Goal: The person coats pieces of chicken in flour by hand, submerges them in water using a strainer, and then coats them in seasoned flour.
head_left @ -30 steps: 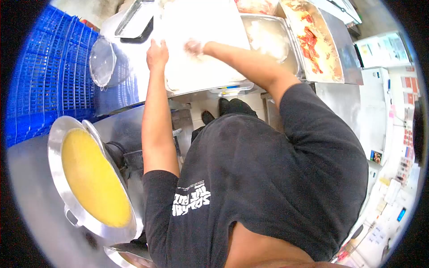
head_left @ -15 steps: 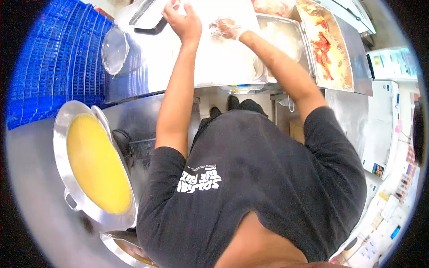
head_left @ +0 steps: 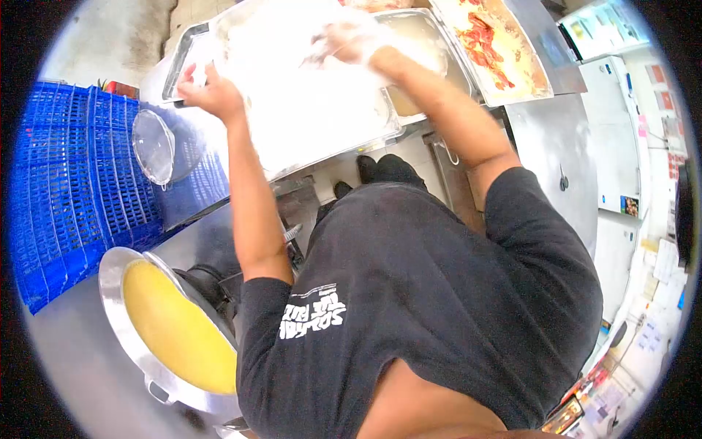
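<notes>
White powder [head_left: 314, 117], seemingly loose, is best scooped from beneath; the left hand [head_left: 217, 96] is spread, empty; the right hand's [head_left: 349, 42] closure and hold cannot be told.

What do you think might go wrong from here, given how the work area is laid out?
White powder might spill over the near rim of the large shallow tray, since it looks spread close to that edge.

Powder from the right hand could drop into the metal tray of cloudy liquid, which that arm crosses.

The wide silver pan of yellow liquid sits uncovered beside the person's left side, so a careless elbow might knock it.
</notes>
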### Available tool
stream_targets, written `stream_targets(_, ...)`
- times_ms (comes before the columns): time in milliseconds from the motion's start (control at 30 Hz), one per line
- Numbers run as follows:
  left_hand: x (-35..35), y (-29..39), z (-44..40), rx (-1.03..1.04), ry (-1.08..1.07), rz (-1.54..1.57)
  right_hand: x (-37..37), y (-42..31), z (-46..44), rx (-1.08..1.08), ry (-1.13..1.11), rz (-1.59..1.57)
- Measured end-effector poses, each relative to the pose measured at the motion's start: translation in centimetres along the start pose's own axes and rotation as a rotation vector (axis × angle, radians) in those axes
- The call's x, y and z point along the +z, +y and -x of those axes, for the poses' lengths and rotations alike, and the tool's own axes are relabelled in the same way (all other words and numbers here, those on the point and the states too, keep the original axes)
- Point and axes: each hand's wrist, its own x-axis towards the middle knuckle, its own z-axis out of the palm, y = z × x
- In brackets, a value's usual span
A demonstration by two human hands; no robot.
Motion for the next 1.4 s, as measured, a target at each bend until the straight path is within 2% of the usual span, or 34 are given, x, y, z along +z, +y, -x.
stream_targets(67,-2.8,-2.5,-0.8,-0.152,-0.143,-0.089,-5.5,2.3,1.9,-0.453,0.038,0.179)
stream_targets(100,-4.1,-5.1,-1.3,-0.202,-0.276,-0.323,-8.2,3.0,2.8,-0.644,0.075,0.291)
stream_targets(133,-5.0,-7.6,-1.1,-0.267,-0.390,-0.412,-10.7,3.2,3.6,-0.763,0.103,0.451)
stream_targets(200,-5.8,-9.5,-0.2,-0.370,-0.580,-0.488,-13.0,1.8,7.7,-0.625,0.083,0.751)
stream_targets(300,-5.2,-10.9,1.1,-0.443,-0.741,-0.498,-12.7,7.0,8.9,-0.151,-0.236,-0.947)
stream_targets(400,-4.1,-10.2,2.4,-0.422,-0.763,-0.556,-12.0,7.8,9.4,0.291,-0.167,0.138)
stream_targets(500,-3.7,-9.6,3.4,-0.342,-0.715,-0.714,-10.7,10.9,8.2,0.245,-0.295,0.346)
stream_targets(567,-3.6,-10.8,3.8,-0.326,-0.725,-0.706,-9.3,14.7,5.6,0.011,-0.307,0.745)
stream_targets(600,-3.7,-10.6,3.5,-0.319,-0.722,-0.705,-9.1,14.1,3.6,-0.120,-0.299,0.943)
stream_targets(700,-4.0,-8.5,3.4,-0.311,-0.709,-0.723,-6.4,9.0,-0.3,-0.191,0.030,0.311)
stream_targets(733,-3.9,-8.3,3.4,-0.294,-0.699,-0.732,-4.1,11.2,-3.8,-0.266,-0.003,0.247)
stream_targets(800,-3.8,-8.3,3.4,-0.256,-0.683,-0.751,1.8,14.4,-12.2,-0.670,0.016,0.228)
stream_targets(867,-3.7,-7.7,3.1,-0.292,-0.685,-0.749,5.4,7.2,-17.9,-0.533,-0.160,0.422)
stream_targets(900,-3.6,-7.5,3.1,-0.309,-0.685,-0.748,5.6,2.3,-19.3,-0.054,-0.377,0.559)
stream_targets(1000,-3.4,-7.6,3.1,-0.277,-0.673,-0.790,8.7,0.7,-25.7,-0.264,-0.217,0.584)
stream_targets(1133,-3.5,-7.3,2.8,-0.275,-0.660,-0.775,19.3,5.9,-32.0,-0.515,0.176,0.475)
stream_targets(1233,-3.5,-7.1,2.9,-0.294,-0.670,-0.772,15.9,0.6,-22.7,-0.415,-0.103,0.553)
stream_targets(1333,-3.5,-7.3,3.0,-0.294,-0.663,-0.791,13.6,0.8,-17.0,-0.325,-0.525,0.662)
stream_targets(1400,-3.6,-7.0,2.8,-0.327,-0.674,-0.786,14.3,3.2,-15.2,-0.425,-0.451,0.536)
